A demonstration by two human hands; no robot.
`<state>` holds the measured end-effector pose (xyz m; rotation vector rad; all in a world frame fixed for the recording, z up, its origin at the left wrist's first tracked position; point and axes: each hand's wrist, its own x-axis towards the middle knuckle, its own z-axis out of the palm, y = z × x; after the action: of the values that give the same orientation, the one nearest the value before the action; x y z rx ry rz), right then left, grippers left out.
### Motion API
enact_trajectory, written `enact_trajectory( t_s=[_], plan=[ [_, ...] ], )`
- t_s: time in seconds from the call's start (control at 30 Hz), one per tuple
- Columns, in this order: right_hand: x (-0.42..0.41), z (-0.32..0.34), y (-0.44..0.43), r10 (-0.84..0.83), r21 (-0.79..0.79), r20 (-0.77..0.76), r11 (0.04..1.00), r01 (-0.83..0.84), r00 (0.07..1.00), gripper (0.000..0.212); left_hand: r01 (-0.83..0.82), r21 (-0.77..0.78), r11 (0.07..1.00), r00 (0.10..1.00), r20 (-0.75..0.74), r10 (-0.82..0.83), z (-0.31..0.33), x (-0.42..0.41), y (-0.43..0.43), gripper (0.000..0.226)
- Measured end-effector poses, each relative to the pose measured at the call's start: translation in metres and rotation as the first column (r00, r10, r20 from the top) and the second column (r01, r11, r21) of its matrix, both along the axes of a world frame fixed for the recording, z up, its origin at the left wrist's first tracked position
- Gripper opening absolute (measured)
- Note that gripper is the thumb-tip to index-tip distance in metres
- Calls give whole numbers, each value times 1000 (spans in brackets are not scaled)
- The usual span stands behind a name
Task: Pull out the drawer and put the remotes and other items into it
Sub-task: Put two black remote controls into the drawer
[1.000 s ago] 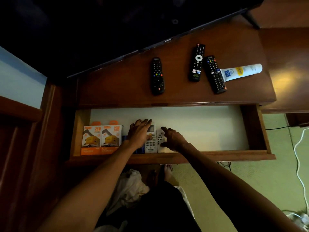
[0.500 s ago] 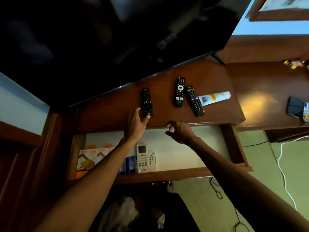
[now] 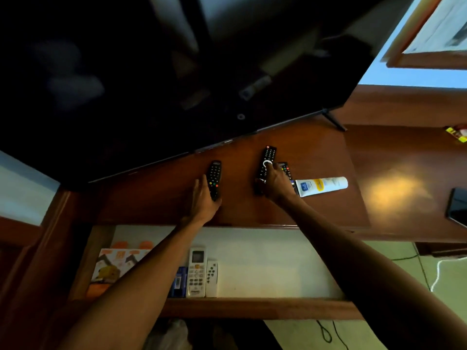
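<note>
The wooden drawer (image 3: 252,308) stands pulled out below the cabinet top (image 3: 156,198). Inside it lie a large white remote (image 3: 196,272) and a small white remote (image 3: 211,277) side by side. On the cabinet top, my left hand (image 3: 203,202) wraps the lower end of a black remote (image 3: 214,175). My right hand (image 3: 276,184) is closed over a black remote with a white ring (image 3: 265,164). A third black remote (image 3: 285,170) is partly hidden under that hand. A white and yellow tube (image 3: 322,185) lies just to its right.
Orange boxes (image 3: 113,265) and a blue pack (image 3: 180,281) fill the drawer's left end. A large dark TV (image 3: 151,72) overhangs the back of the cabinet top. A dark phone (image 3: 458,205) lies on the right-hand counter. Cables (image 3: 439,274) run over the floor.
Both hands left the white remotes in the drawer and rose to the cabinet top. The left took the left black remote; the right reached the ringed one.
</note>
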<state>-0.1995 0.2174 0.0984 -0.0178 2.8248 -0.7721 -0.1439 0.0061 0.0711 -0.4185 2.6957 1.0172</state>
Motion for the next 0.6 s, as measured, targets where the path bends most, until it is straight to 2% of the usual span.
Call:
enact_trajectory(
  t_s=[0.13, 0.27, 0.4, 0.5, 0.6],
  plan=[
    [-6, -14, -6, 86, 135, 38, 987, -90, 996, 59, 73, -45, 996, 996, -51, -75, -9, 7, -22, 88],
    [6, -28, -11, 196, 218, 18, 956, -195, 981, 58, 71, -32, 997, 996, -58, -73, -9, 8, -34, 86],
    [15, -28, -9, 296, 147, 1, 945, -293, 955, 60, 97, -72, 993, 994, -34, -99, 3, -2, -40, 73],
    [15, -26, -8, 296, 100, -21, 951, -293, 955, 55, 132, -190, 973, 990, -26, -139, 4, -8, -48, 67],
    [12, -26, -8, 265, 50, -43, 963, -263, 963, 56, 41, -245, 969, 998, -28, -50, 3, -10, -51, 73]
  ],
)
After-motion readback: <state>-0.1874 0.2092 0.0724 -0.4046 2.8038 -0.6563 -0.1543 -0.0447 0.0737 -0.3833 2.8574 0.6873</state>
